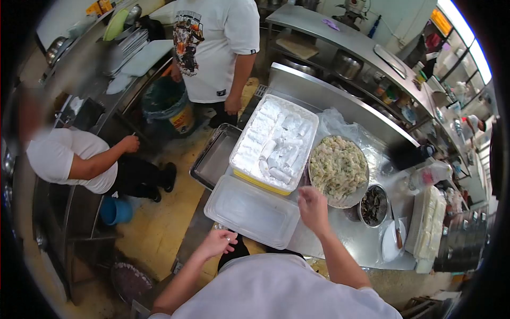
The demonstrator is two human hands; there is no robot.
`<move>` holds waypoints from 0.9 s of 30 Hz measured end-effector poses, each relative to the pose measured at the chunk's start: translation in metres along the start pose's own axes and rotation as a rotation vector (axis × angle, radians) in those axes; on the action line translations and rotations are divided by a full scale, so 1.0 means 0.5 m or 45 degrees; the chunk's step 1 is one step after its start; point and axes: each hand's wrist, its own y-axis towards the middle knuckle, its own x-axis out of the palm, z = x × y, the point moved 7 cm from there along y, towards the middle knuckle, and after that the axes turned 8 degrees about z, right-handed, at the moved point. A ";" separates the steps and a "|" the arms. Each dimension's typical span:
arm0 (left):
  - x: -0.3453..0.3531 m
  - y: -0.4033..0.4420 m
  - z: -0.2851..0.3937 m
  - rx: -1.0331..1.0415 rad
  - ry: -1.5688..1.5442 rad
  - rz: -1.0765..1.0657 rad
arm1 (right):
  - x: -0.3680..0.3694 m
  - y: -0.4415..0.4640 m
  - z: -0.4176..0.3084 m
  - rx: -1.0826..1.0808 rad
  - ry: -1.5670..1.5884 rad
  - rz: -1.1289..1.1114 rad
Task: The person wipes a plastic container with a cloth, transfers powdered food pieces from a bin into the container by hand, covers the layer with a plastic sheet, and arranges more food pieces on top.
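My left hand (pixel 217 243) is beside the front left edge of a shallow translucent plastic tray or lid (pixel 249 212), fingers curled in, with a tiny pale spot among them. Over that tray's right end hovers my right hand (pixel 313 206), fingers pressed together; whatever they may hold is too small to make out. Behind the translucent piece stands a white rectangular tub (pixel 237 162) with rows of white, flour-dusted rolls (pixel 281 151). Right of it, a large round bowl holds a pale chopped mixture with green bits (pixel 340 165), close to my right hand.
A metal bowl of dark pieces (pixel 373 206) and a knife on a white plate (pixel 393 242) lie to the right, beside a stack of wrapped pale packages (pixel 427 226). An empty metal pan (pixel 215 154) is at the left. Two people in white shirts (pixel 223 48) stand across and left.
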 end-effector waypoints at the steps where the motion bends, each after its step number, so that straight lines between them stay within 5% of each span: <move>1: -0.023 -0.005 0.017 0.009 0.046 -0.036 | 0.019 0.035 -0.023 -0.047 -0.131 -0.036; 8: -0.140 0.017 0.127 0.347 -0.309 0.012 | 0.239 0.166 -0.004 0.046 -1.224 -0.748; 21: -0.155 0.056 0.160 0.494 -0.386 0.137 | 0.136 0.245 -0.019 0.435 -0.544 -0.368; 22: -0.152 0.060 0.173 0.525 -0.365 0.163 | 0.147 0.230 0.005 0.657 -0.534 -0.594; 27: -0.147 0.135 0.269 0.807 -0.260 0.342 | 0.246 0.194 0.053 0.412 -0.707 -0.598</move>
